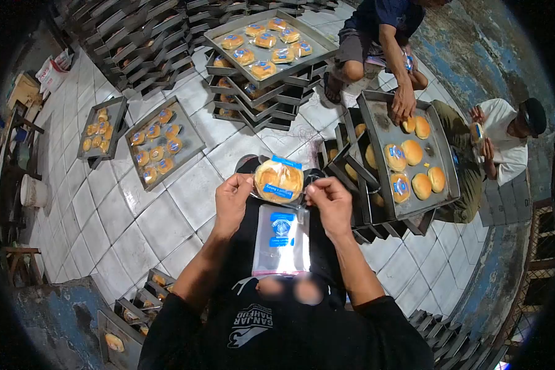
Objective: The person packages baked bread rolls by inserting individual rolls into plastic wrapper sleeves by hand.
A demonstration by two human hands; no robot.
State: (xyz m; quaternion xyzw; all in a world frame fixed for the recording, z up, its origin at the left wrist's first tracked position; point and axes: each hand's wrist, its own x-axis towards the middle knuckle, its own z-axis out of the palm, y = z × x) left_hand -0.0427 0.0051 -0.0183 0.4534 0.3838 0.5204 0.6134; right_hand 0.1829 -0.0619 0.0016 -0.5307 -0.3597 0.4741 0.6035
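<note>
A round golden bun (279,179) sits inside a clear plastic bag with blue print, held up over my lap. My left hand (231,200) is closed in a pinch at the left side of this bag. At its right side my right hand (332,203) pinches the bag's edge between thumb and fingers. Below, a pile of clear printed bags (266,250) lies flat on my lap, its blue labels facing up.
To the right, a metal tray (407,208) of loose and bagged buns tops a stack. Another tray stack (320,49) with wrapped buns stands ahead. Two trays (191,151) (121,106) lie on the left floor. A person's hand (403,100) reaches into the right tray; another person (502,135) sits beyond.
</note>
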